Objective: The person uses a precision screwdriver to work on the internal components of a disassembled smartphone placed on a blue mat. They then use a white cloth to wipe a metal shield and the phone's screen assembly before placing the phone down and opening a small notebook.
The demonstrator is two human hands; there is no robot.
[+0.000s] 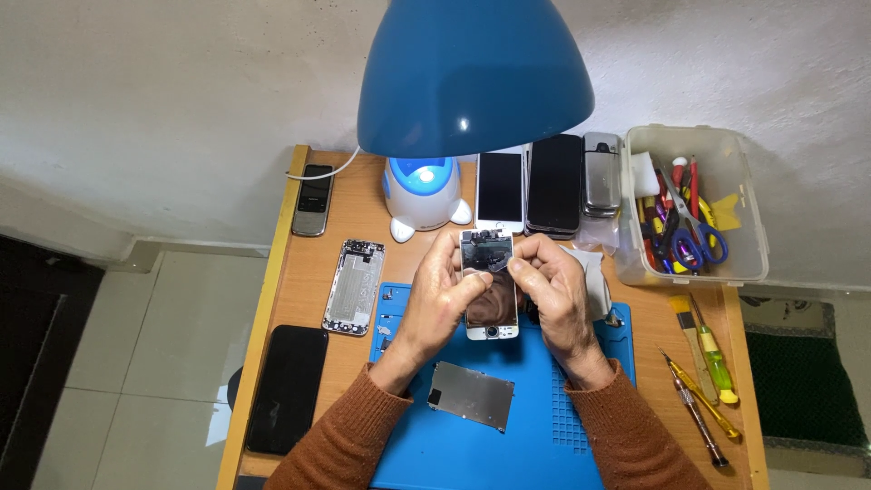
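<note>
Small phone-repair bench: wooden table (pixel 299 272) with blue work mat (pixel 508 436), several phones (pixel 553 181) and an opened phone shell (pixel 354 286), screwdrivers (pixel 699 399), tool tub (pixel 694 204), blue desk lamp (pixel 472 73).

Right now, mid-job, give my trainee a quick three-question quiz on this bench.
1. True or false: both hands hold the phone screen assembly.
2. Where does the metal shield plate lie? A) in the plastic tool box B) on the blue work mat C) under the lamp
3. Which side of the desk holds the screwdrivers?

Key: 1 true, left hand and right hand; 2 B, the blue work mat; 3 the right.
</note>
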